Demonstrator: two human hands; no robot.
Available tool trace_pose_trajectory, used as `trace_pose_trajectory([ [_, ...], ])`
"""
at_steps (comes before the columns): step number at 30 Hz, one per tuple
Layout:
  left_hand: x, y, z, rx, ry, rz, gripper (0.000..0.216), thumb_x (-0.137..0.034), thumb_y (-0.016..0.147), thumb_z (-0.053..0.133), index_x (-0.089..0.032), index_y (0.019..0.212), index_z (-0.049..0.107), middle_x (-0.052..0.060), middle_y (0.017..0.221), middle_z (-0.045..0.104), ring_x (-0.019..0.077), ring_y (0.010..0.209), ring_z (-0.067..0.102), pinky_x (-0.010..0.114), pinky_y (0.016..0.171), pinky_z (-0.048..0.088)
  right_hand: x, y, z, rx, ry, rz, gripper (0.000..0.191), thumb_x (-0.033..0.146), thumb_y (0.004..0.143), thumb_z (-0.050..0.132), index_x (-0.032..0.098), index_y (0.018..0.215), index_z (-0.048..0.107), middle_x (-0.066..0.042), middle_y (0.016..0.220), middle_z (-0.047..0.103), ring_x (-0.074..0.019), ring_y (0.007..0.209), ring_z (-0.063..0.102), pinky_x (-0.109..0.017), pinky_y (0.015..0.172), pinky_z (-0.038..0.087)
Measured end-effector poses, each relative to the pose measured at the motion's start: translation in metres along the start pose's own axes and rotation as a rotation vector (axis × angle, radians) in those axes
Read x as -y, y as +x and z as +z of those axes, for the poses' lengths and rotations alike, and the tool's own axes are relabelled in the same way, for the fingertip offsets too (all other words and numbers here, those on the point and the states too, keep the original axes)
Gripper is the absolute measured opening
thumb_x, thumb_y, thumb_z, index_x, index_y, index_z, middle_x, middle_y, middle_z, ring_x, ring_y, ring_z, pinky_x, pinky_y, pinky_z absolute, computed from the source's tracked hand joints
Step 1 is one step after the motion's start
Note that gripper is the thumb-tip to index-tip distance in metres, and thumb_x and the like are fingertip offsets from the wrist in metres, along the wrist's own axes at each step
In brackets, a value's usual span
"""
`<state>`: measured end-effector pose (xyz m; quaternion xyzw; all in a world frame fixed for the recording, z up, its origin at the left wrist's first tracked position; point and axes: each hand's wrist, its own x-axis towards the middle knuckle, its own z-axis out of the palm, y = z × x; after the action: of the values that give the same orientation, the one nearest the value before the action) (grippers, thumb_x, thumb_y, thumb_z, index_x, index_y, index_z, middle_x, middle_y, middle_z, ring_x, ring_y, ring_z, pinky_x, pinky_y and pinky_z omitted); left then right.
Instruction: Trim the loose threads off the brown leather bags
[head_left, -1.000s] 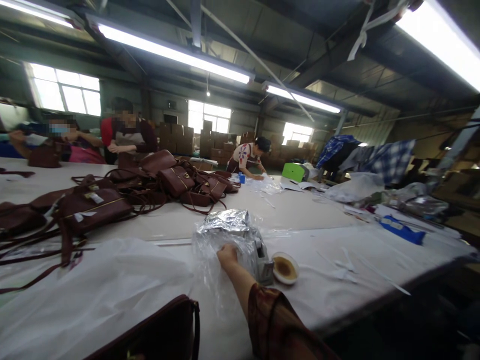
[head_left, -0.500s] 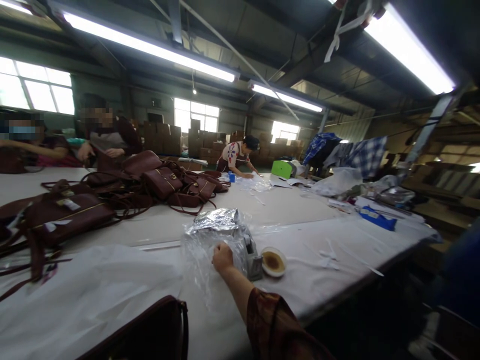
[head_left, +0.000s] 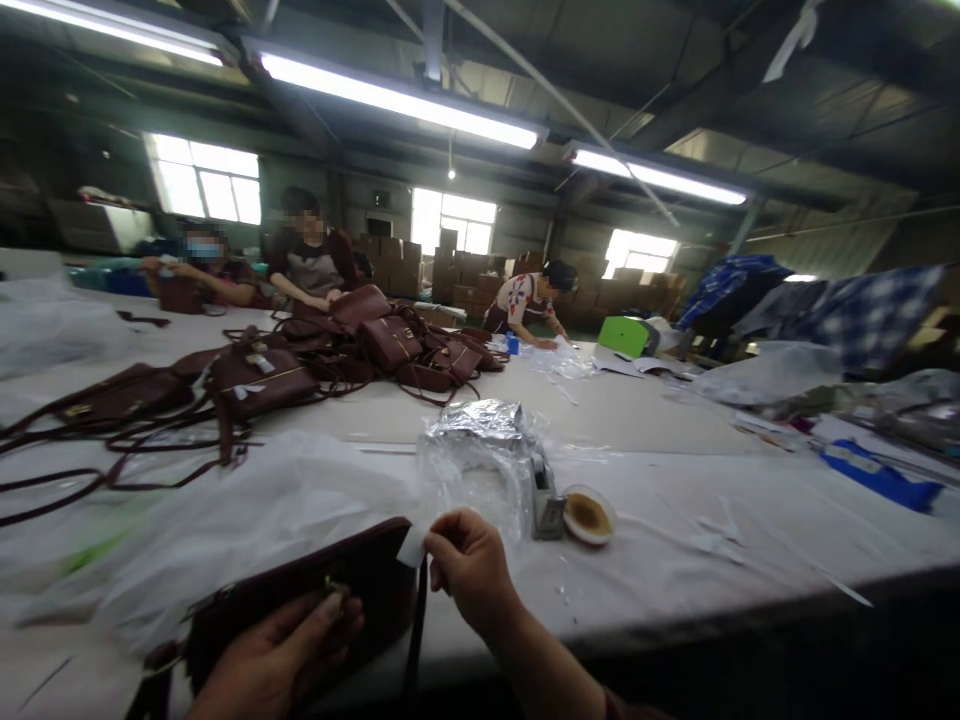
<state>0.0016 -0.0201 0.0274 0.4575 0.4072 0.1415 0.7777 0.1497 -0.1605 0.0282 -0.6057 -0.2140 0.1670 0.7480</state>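
My left hand (head_left: 277,655) grips a dark maroon handbag (head_left: 315,595) at the near edge of the white table (head_left: 675,500), thumb on its top edge. My right hand (head_left: 469,570) is closed in a pinch on a small white tag or strip of tape (head_left: 412,547) at the bag's upper right corner. Just beyond stands a tape dispenser (head_left: 544,495) half under crumpled clear plastic (head_left: 476,460), with a roll of tape (head_left: 589,515) lying beside it.
A pile of maroon handbags (head_left: 300,365) with loose straps lies across the table's left and middle. White plastic sheets (head_left: 225,520) cover the near left. Three people work at the far side. A green box (head_left: 626,335), papers and checked cloth (head_left: 825,310) lie to the right.
My right hand left the plastic-covered dispenser and came back to the handbag's corner with a small white piece. My left hand and more of the bag have come into view.
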Motion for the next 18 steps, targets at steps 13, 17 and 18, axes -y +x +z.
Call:
trace_pose_trajectory([
  [13, -0.004, -0.019, 0.003, 0.147, 0.004, 0.033, 0.042, -0.033, 0.059, 0.086, -0.013, 0.094, 0.073, 0.009, 0.087, 0.076, 0.0254, 0.084, 0.071, 0.034, 0.079, 0.058, -0.02, -0.034, 0.033, 0.171, -0.235, -0.049, 0.009, 0.028, 0.075, 0.066, 0.02, 0.08, 0.066, 0.001, 0.065, 0.063, -0.0144, 0.058, 0.059, -0.022, 0.05, 0.046],
  [17, 0.001, -0.015, 0.003, 0.081, 0.003, 0.06, 0.04, -0.031, 0.059, 0.085, -0.013, 0.094, 0.073, 0.009, 0.085, 0.076, 0.0238, 0.077, 0.072, 0.034, 0.075, 0.058, -0.024, -0.037, 0.038, 0.177, -0.194, -0.036, 0.011, 0.026, 0.078, 0.064, 0.019, 0.086, 0.064, 0.0, 0.072, 0.063, -0.013, 0.057, 0.057, -0.022, 0.05, 0.046],
  [18, 0.002, -0.014, 0.004, 0.059, 0.013, 0.073, 0.04, -0.031, 0.059, 0.085, -0.013, 0.093, 0.074, 0.009, 0.084, 0.076, 0.0232, 0.075, 0.071, 0.033, 0.073, 0.058, -0.024, -0.038, 0.038, 0.174, -0.154, -0.012, 0.013, 0.027, 0.078, 0.064, 0.019, 0.088, 0.063, 0.0, 0.072, 0.062, -0.012, 0.055, 0.056, -0.021, 0.049, 0.045],
])
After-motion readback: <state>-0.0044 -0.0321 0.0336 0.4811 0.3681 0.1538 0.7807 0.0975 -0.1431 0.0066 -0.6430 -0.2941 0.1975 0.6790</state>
